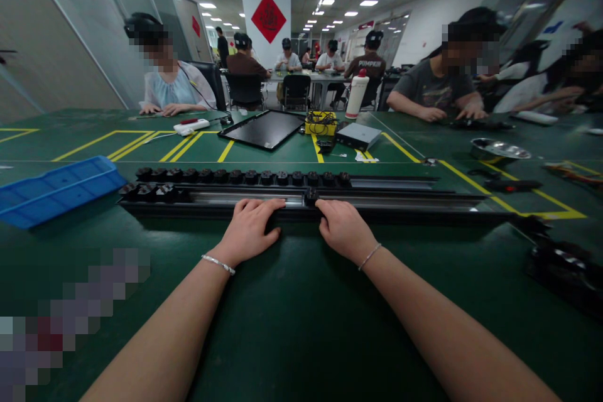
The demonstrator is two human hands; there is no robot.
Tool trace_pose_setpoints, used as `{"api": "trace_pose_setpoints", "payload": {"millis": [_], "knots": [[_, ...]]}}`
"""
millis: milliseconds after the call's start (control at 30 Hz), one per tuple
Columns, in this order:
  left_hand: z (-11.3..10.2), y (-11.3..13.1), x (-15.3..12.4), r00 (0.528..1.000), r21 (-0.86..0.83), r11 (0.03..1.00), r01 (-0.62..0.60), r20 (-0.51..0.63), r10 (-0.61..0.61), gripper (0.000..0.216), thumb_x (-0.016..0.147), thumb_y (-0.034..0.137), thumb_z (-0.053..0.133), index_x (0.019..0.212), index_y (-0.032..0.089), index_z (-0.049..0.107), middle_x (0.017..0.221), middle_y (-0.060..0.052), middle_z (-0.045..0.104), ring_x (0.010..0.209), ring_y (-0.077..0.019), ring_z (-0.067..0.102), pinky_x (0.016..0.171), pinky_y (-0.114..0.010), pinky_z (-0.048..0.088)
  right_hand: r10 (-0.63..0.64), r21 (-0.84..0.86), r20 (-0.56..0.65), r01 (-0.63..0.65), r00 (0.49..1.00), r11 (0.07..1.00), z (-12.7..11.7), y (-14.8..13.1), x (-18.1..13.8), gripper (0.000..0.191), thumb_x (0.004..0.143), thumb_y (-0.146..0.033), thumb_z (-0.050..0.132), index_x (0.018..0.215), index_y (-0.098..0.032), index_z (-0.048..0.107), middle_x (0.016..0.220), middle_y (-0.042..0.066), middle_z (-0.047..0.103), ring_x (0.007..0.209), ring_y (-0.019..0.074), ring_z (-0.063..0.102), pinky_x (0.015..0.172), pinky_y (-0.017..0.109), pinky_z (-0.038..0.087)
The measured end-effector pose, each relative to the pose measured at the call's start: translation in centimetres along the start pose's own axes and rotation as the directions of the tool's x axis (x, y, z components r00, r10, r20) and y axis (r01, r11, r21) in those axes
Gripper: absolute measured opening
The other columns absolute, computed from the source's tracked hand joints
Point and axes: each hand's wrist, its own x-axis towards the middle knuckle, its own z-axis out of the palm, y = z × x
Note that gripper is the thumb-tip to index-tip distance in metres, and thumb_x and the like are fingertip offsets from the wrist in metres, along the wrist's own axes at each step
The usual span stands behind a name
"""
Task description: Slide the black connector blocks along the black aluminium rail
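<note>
A long black rail [405, 200] lies across the green table in front of me, with a second rail [391, 181] behind it. Rows of small black round parts [235, 175] sit in both rails toward the left. My left hand [249, 229] rests on the near rail's front edge, fingers curled over it. My right hand [343, 228] grips the same rail just to the right, its fingertips beside one small black part [310, 196] on the rail.
A blue plastic tray [51, 190] lies at the left. Behind the rails are a black panel [262, 129], a yellow box [321, 122], a grey box [358, 135] and a white bottle [357, 94]. A metal bowl [499, 150] sits right. Several people sit at the far edges.
</note>
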Motion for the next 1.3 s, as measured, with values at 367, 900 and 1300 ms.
{"api": "trace_pose_setpoints", "payload": {"millis": [367,900,1300], "knots": [[-0.07,0.02,0.00,1.000,0.004,1.000,0.000,0.004,0.000,0.052,0.073,0.030,0.053,0.123,0.030,0.040,0.126,0.001,0.054,0.109,-0.0219,0.048,0.095,-0.043,0.026,0.003,0.014,0.009,-0.003,1.000,1.000,0.17,0.38,0.00,0.044,0.071,-0.007,0.039,0.113,-0.011,0.053,0.109,0.011,0.059,0.100,0.0199,0.051,0.087,0.031,0.037],[-0.04,0.01,0.01,1.000,0.005,1.000,-0.001,0.002,0.001,0.051,0.073,0.029,0.053,0.123,0.030,0.040,0.126,0.001,0.055,0.109,-0.0219,0.048,0.095,-0.043,0.027,0.047,-0.008,0.037,-0.047,0.998,0.999,-0.30,0.12,-0.01,0.040,0.073,-0.009,0.039,0.111,-0.014,0.054,0.104,0.009,0.061,0.096,0.0196,0.052,0.086,0.031,0.036],[-0.14,0.07,-0.01,1.000,0.000,1.000,-0.001,-0.002,0.001,0.052,0.073,0.029,0.052,0.124,0.030,0.040,0.125,0.000,0.055,0.109,-0.0220,0.048,0.096,-0.043,0.026,0.027,0.002,0.027,-0.028,0.999,1.000,-0.22,0.29,-0.03,0.042,0.073,-0.008,0.039,0.112,-0.013,0.054,0.109,0.010,0.060,0.101,0.0182,0.051,0.086,0.031,0.038]]}}
